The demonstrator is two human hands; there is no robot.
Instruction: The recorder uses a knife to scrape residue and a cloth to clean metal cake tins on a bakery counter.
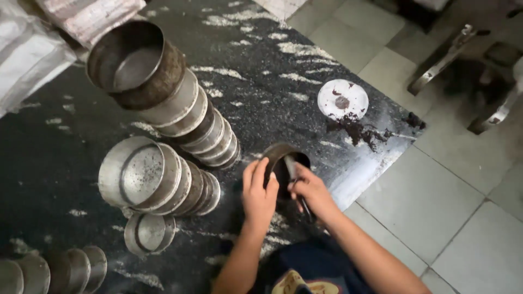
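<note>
A round metal tin, dark inside, rests on a black sheet on the floor. My left hand grips the tin's near rim and holds it tilted. My right hand holds a thin metal scraping tool whose blade reaches into the tin. Both hands are close together at the tin's opening.
Two tall stacks of round metal tins stand to the left, with a single tin and more tins near the bottom left. A white disc lies beside dark scraped crumbs. Grey floor tiles lie to the right, metal legs beyond.
</note>
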